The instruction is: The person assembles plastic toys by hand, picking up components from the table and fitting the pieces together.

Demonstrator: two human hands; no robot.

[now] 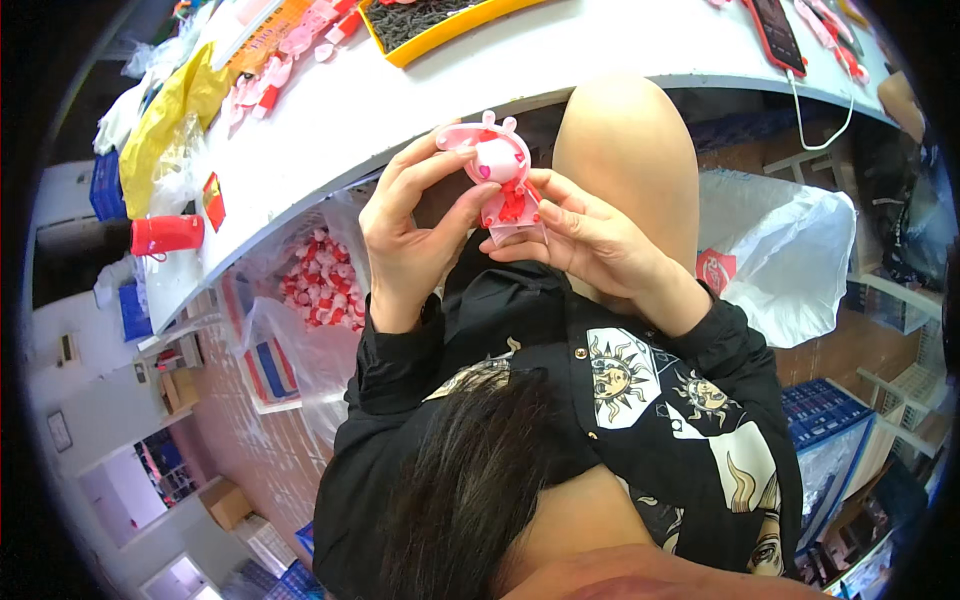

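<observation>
A pink plastic toy figure point(497, 160) with small round ears and red inner parts is held between my two hands, just in front of the table edge. It looks like a hollow shell facing me, with a small magenta spot on the head. My left hand point(408, 210) is closed on its head, fingers and thumb gripping the left side. My right hand point(597, 238) holds the lower body from the right, thumb on the front edge and the other fingers beneath. The back of the figure is hidden.
Beyond it, the white table point(330, 130) bears a yellow tray point(430, 46) of small dark pieces, loose pink parts point(262, 92) and a phone point(775, 35) on a cable. A lined crate of pink and red parts point(322, 282) stands below left; a white plastic bag point(790, 260) hangs right.
</observation>
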